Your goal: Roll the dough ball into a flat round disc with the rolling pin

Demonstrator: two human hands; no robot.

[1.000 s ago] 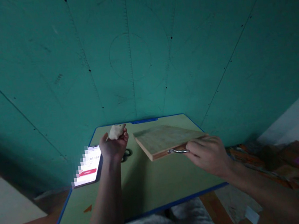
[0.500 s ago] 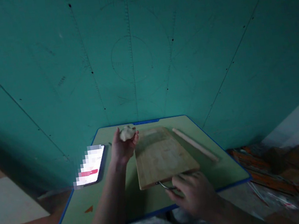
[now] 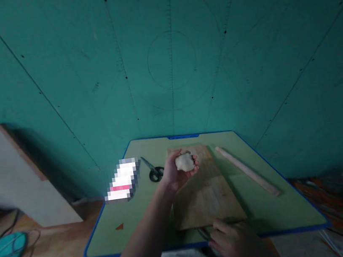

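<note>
A pale, smooth lump of dough (image 3: pixel 185 162) rests in the palm of my left hand (image 3: pixel 174 173), its fingers curled round it. That hand is held over the far part of a wooden cutting board (image 3: pixel 206 196). At the board's near edge, my right hand (image 3: pixel 230 239) is closed by the metal handle (image 3: pixel 203 233), with its fingers partly hidden in shadow. A wooden rolling pin (image 3: pixel 247 171) lies to the right of the board. Black-handled scissors (image 3: pixel 155 172) lie left of my left hand.
A phone (image 3: pixel 123 180) with a lit, pixelated screen lies at the left of the blue-edged table (image 3: pixel 147 229). A small orange scrap (image 3: pixel 119 227) is nearer. Behind stands a green wall (image 3: pixel 171 60); a white panel (image 3: pixel 15 176) leans at left.
The view has shifted left. My left hand has moved rightward with the dough, over the board, uncovering the scissors. The board's near end looks lower, with my right hand still at its handle.
</note>
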